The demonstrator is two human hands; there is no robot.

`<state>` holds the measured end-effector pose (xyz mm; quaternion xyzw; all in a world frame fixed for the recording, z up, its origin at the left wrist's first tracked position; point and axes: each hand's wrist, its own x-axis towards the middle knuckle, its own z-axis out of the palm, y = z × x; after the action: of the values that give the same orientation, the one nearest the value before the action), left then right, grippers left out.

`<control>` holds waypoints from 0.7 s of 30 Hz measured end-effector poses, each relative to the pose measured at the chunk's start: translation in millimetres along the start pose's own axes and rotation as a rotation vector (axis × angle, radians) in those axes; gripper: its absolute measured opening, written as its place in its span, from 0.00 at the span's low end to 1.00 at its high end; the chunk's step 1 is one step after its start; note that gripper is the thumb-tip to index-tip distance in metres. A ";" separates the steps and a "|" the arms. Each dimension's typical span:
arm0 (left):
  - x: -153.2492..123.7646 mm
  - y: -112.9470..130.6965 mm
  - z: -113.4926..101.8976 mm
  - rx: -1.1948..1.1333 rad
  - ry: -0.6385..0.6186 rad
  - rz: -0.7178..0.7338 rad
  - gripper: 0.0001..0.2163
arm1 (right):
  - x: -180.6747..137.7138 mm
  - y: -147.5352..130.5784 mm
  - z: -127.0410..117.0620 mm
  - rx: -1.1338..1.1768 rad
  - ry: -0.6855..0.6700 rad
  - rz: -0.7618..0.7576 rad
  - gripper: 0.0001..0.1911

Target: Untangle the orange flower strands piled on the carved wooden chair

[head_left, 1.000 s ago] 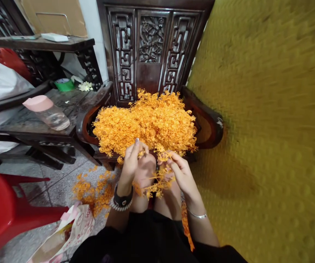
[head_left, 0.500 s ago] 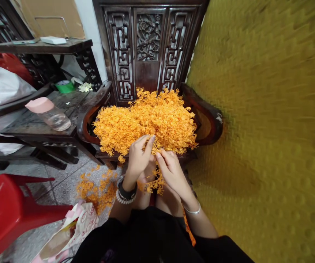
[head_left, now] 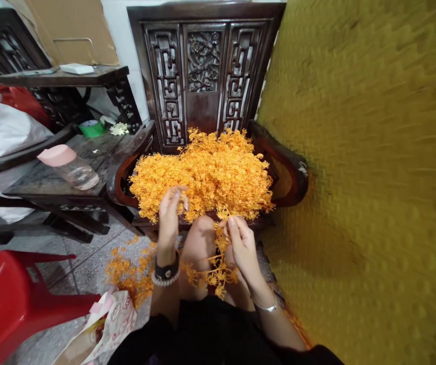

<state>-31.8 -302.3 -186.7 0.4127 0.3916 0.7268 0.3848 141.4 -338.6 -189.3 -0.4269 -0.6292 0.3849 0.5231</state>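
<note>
1. The left hand (head_left: 169, 212) is raised at the front edge of the heap of orange sprigs (head_left: 210, 170), fingers loosely curled; I cannot tell whether it grips anything.
2. The right hand (head_left: 241, 243) is pinched on an orange sprig (head_left: 218, 266), which hangs down between the person's knees.
3. The heap fills the seat of a carved dark wooden chair (head_left: 202, 76), just in front of the knees.
4. Loose orange bits (head_left: 128, 268) lie on the tiled floor to the left, near a printed bag (head_left: 107, 322) and a red stool (head_left: 8, 299).
5. A pink-capped bottle (head_left: 69, 168) lies on the side counter (head_left: 43, 180).
</note>
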 end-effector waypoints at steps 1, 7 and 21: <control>-10.6 -7.0 9.8 -0.030 -0.032 -0.063 0.14 | 3.6 -2.2 1.9 -0.009 0.001 -0.014 0.18; -32.7 -24.0 37.8 0.256 -0.341 0.064 0.20 | 14.3 -11.7 8.4 -0.020 -0.032 -0.060 0.19; -14.1 -8.5 30.5 0.339 -0.046 0.242 0.19 | -7.6 -19.5 3.3 0.128 -0.244 0.062 0.22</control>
<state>2.8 -303.7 -187.8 0.5318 0.4470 0.6819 0.2288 136.2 -352.5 -174.2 -0.3618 -0.6488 0.4895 0.4566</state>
